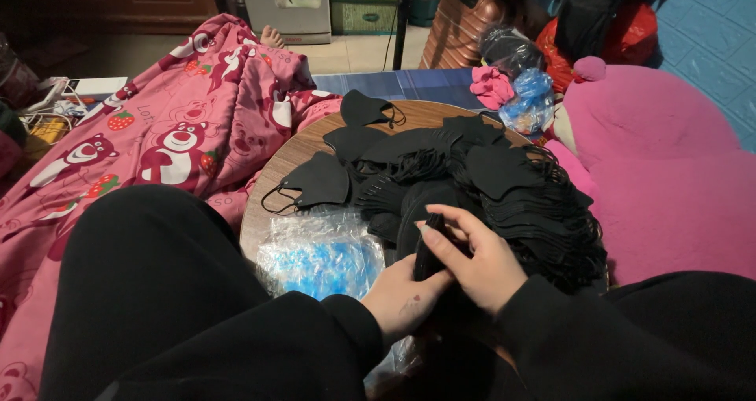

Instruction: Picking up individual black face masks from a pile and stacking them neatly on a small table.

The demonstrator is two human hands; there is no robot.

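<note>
Item: stack of folded black face masks (429, 247), lower centre of the frame, held upright between both hands. My left hand (405, 298) cups it from below, fingers closed around the base. My right hand (480, 263) wraps over it from the right, thumb and fingers pinching the upper edge.

Handling, as I judge it: very light, soft fabric, limp and easily creased. The layers look likely to slide against one another, so a loose stack would fan out. The ear loops are thin cords that would snag on neighbours. Best hold is across the folded body, pinched flat on both faces, not by the loops.

Surroundings:
- Large heap of black masks (504, 188), centre to centre right, on a round wooden table (276, 165).
- Single mask (315, 182) lying apart at the heap's left, loops trailing.
- Clear plastic bag (323, 251) with blue contents, lower centre left, just beside my left hand.
- Pink bear-print blanket (173, 133), upper left.
- Pink plush cushion (654, 157), right.
- Second plastic bag with blue contents (528, 102), upper centre right, beyond the table.
</note>
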